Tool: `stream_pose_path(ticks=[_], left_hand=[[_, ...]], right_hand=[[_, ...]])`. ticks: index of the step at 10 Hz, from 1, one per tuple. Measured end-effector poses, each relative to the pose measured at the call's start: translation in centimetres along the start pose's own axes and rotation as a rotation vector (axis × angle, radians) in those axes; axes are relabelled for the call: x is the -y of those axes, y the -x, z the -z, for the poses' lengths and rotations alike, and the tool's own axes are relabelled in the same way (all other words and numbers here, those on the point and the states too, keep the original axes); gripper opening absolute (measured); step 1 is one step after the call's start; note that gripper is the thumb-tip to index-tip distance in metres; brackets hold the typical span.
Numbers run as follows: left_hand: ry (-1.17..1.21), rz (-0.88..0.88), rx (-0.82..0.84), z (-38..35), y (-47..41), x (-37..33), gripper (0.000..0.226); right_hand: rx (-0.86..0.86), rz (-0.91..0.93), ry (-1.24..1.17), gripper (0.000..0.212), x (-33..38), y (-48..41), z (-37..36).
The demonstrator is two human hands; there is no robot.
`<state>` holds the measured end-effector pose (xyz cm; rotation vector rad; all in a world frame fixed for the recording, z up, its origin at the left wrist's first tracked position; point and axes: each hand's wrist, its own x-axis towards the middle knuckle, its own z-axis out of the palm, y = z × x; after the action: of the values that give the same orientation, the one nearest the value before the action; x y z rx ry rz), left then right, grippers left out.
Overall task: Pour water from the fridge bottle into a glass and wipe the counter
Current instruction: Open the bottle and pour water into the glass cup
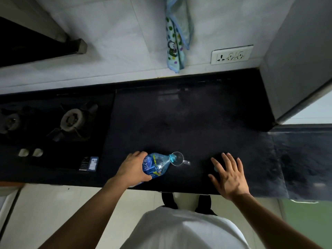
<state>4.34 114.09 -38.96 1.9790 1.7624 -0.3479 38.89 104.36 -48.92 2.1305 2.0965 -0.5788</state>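
Water bottle (156, 165), made of clear plastic with a blue label, is gripped around its body by the left hand (133, 167). The bottle is tilted towards the right, and its uncapped mouth, ringed by a light blue collar, is positioned at the rim of the glass (177, 159). The glass is a small clear cup with a side handle and is placed upright on the dark worktop (188, 123), near the front edge. Whether water is flowing cannot be determined from the view.

The right hand (229, 174) is laid flat on the worktop, well to the right of the glass, with its fingers spread wide and nothing gripped. A small light blue object (215, 169) is partly covered at the inner edge of this hand; it is too hidden to be identified.

A gas hob (53, 126) with two visible burners is set into the worktop at the left. A spotted cloth (175, 38) with a blue border is hung on the white tiled wall behind the worktop. A white socket panel (231, 54) is mounted on the same wall, to the right of the cloth. The person's white shirt is seen at the bottom of the view.
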Motion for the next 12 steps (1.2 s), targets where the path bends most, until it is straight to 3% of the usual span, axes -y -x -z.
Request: stream_pose_path(ticks=[12], left_hand=[[-0.044, 0.015, 0.004, 0.34, 0.52, -0.74, 0.083]], right_hand=[[-0.002, -0.007, -0.006, 0.074, -0.17, -0.01, -0.22]])
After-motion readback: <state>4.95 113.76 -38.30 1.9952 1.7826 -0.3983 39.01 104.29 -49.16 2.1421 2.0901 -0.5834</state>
